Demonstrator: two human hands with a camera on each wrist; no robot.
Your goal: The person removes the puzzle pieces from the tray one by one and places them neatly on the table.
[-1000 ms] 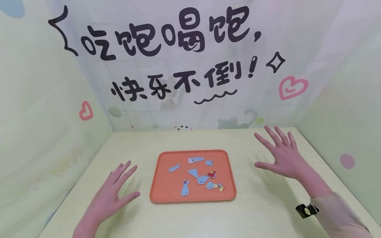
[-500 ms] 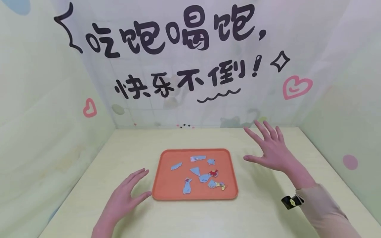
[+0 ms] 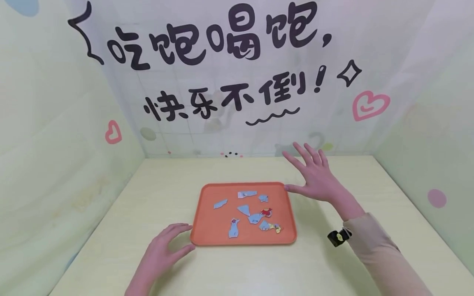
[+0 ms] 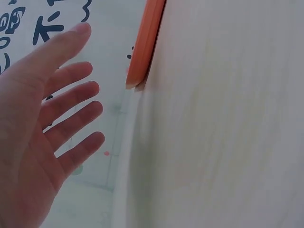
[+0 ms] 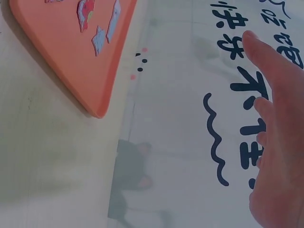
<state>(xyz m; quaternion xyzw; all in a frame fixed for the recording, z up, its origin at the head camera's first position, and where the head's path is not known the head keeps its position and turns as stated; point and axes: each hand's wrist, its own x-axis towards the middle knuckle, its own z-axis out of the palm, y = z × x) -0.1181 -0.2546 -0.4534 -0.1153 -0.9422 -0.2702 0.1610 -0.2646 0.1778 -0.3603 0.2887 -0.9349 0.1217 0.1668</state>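
Note:
An orange tray lies on the table with several torn-looking light blue pieces on it, among them a long piece at the front and one with a red patch. My left hand is at the tray's front left corner, fingers spread and holding nothing; the left wrist view shows the hand apart from the tray's edge. By the back right corner my right hand hovers with fingers spread, and in the right wrist view the hand holds nothing.
The pale table surrounds the tray. Behind it stands a light backdrop with black lettering, and printed sheets rise on the left and right sides. A dark object is at the right sleeve's cuff.
Both hands have moved inward toward the tray, the left one rightward to its front corner and the right one leftward to its back corner. The pieces keep their places on the tray.

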